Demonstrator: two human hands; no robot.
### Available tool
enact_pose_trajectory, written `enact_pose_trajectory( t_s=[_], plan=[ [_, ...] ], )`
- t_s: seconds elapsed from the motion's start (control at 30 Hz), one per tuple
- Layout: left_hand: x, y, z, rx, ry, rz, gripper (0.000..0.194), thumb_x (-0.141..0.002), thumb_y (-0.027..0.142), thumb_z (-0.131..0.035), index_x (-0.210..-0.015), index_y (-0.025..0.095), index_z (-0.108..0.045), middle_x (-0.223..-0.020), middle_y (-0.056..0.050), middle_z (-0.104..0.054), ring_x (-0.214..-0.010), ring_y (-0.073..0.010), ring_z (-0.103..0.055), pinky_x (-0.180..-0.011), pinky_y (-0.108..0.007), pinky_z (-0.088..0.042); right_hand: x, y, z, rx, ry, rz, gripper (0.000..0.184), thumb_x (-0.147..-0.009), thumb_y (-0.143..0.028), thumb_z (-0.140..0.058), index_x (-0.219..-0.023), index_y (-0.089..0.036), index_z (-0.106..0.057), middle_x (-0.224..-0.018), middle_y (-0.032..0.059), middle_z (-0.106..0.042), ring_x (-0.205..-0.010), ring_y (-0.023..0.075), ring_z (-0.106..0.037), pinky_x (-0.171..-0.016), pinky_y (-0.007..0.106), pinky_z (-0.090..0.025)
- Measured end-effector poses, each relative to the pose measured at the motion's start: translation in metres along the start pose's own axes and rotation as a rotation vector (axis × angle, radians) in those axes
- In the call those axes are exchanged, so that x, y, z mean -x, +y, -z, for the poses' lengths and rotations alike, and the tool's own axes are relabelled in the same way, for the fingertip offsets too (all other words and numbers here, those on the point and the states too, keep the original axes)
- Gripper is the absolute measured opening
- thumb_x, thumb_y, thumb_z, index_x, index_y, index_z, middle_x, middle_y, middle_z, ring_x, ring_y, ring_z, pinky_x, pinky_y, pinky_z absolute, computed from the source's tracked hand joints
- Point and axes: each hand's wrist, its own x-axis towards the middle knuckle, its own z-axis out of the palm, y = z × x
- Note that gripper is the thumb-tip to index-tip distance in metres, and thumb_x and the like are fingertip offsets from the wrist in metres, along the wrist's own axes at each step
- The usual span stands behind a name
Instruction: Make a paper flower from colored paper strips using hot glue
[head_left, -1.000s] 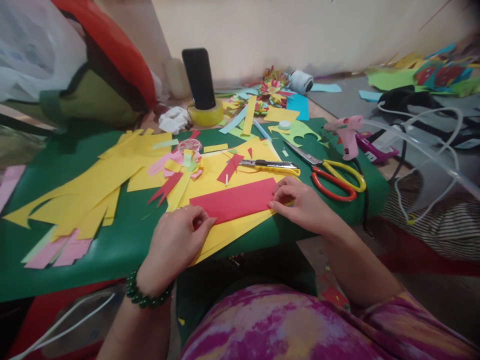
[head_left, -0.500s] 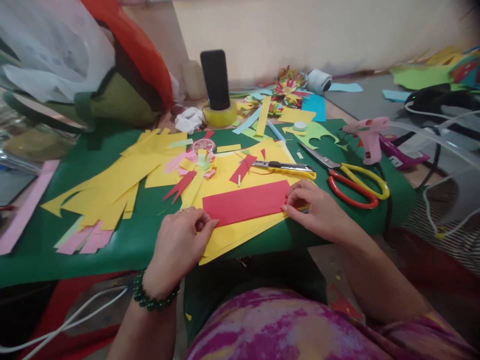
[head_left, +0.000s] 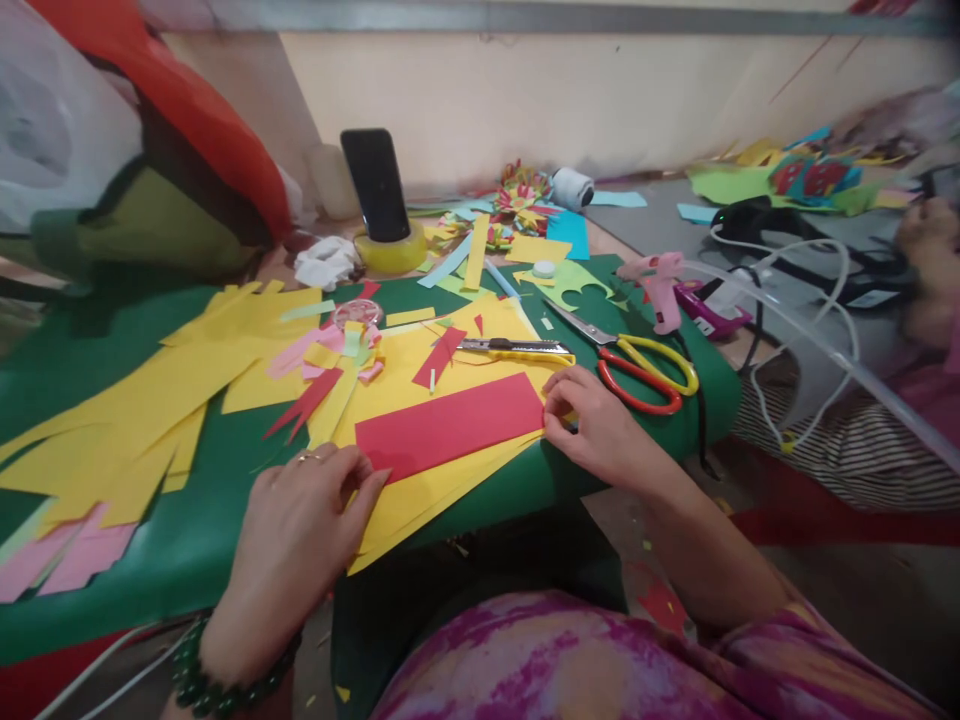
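Observation:
A red paper strip (head_left: 451, 425) lies slightly tilted over the yellow paper sheets (head_left: 420, 520) near the table's front edge. At its left end, my left hand (head_left: 304, 525) pinches the lower corner between thumb and fingers. My right hand (head_left: 600, 425) grips the opposite end, thumb and forefinger closed on the edge. Just beyond the strip are a utility knife (head_left: 517, 348) with a yellow handle and a small red paper piece (head_left: 439, 355). Scissors (head_left: 637, 370) with one red and one yellow handle lie close to my right hand.
Yellow paper strips (head_left: 165, 400) spread over the green table cover (head_left: 225, 550) at left. A phone (head_left: 375, 185) leans upright by a yellow tape roll (head_left: 394, 248). A pink glue gun (head_left: 658, 285) stands at right, near white cables. Another person's hand (head_left: 930, 230) shows at far right.
The view has turned right, so the table's contents sit further left and another person's hand has come into sight. Both my hands stay at the ends of the red paper strip.

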Motion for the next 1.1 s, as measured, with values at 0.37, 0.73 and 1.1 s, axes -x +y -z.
enact_pose_trajectory(
  t_s=[0.37,0.73,1.1],
  plan=[
    [0.002,0.011,-0.006,-0.252,0.105,-0.556,0.050,-0.088,0.005,-0.046,-0.128,0.029,-0.063,-0.098,-0.011,-0.064,-0.090,-0.0254,-0.058,-0.077,-0.037,-0.046,-0.001,0.002,-0.001,0.319,-0.116,0.452,0.046,-0.091,-0.005,-0.041,-0.128,-0.024,-0.057,-0.112,0.0101,-0.065,-0.096,0.0224,-0.057,-0.083,0.038,-0.048],
    [0.006,0.020,-0.001,-0.116,-0.066,-0.624,0.050,-0.094,0.037,-0.047,-0.134,0.009,-0.056,-0.112,-0.018,-0.066,-0.098,-0.0286,-0.059,-0.087,-0.040,-0.049,-0.002,0.005,0.015,0.395,-0.284,0.715,0.036,-0.100,-0.014,-0.032,-0.117,-0.016,-0.065,-0.102,0.0127,-0.068,-0.092,0.0223,-0.055,-0.078,0.037,-0.045],
    [0.015,0.034,-0.008,-0.218,0.044,-0.504,0.095,-0.072,0.082,-0.055,-0.137,0.012,-0.057,-0.102,-0.018,-0.068,-0.093,-0.0315,-0.060,-0.075,-0.040,-0.049,-0.005,-0.028,-0.003,0.549,-0.293,0.787,0.027,-0.096,-0.014,-0.042,-0.104,-0.008,-0.068,-0.096,0.0142,-0.067,-0.079,0.0234,-0.052,-0.066,0.036,-0.041]
  ],
)
